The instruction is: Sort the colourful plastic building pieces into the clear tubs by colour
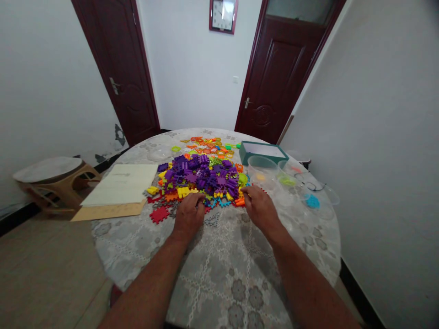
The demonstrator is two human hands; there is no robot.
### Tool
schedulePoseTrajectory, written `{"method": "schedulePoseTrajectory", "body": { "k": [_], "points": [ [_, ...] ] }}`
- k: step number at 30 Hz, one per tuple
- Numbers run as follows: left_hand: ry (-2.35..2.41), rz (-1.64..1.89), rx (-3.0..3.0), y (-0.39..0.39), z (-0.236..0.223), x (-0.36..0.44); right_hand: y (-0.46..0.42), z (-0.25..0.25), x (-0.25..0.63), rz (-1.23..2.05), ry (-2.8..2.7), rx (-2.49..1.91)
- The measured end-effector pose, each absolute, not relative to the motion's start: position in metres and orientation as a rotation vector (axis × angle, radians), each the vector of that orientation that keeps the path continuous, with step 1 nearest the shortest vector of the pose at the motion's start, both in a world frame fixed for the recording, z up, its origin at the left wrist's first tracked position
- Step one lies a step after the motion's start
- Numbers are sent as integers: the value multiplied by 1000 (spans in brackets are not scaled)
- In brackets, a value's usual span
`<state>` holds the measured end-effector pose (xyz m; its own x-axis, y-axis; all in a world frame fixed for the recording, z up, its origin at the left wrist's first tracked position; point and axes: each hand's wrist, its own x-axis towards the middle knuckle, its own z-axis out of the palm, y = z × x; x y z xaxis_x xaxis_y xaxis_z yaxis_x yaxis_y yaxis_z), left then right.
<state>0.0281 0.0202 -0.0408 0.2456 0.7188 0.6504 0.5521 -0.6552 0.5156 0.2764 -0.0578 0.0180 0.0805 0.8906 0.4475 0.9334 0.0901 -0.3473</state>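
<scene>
hands at near edge of toy-piece pile, spill risk

l. hand (188, 217) is partly curled by the yellow pcs (183, 192); can't tell if its fingertips grip anything. r. hand (261, 208) is bent at the pile's r. edge, fingertips by the orange pcs (240, 201); can't tell there either (too blurry, tbh). the heap of purple pcs (202, 173) sits just beyond & between both hands. red gear pc (159, 214) lies left of l. hand, grey pcs (211, 220) just right of it. clear tub (253, 173) is just beyond r. hand, green box (264, 159) behind that.

poss. trouble: pulling a low pc could make the loose heap slide toward the wrists; toothed edges might snag & drag neighbours along. r. forearm swinging outward could knock the tub, prob. light & tippy.
</scene>
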Motion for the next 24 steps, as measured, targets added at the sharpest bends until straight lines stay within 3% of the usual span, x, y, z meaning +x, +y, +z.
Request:
{"method": "schedulePoseTrajectory", "body": {
  "k": [7, 18, 24],
  "points": [
    [1192, 1190, 2510, 16, -45, 28, -57, -36, 246, 91, -1918, -1802],
    [1307, 1040, 2554, 13, -36, 22, -67, -26, 223, 355, -2255, -1619],
    [1259, 918, 2608, 0, -32, 28, -72, -27, 229, 455, -2171, -1619]
  ]
}}
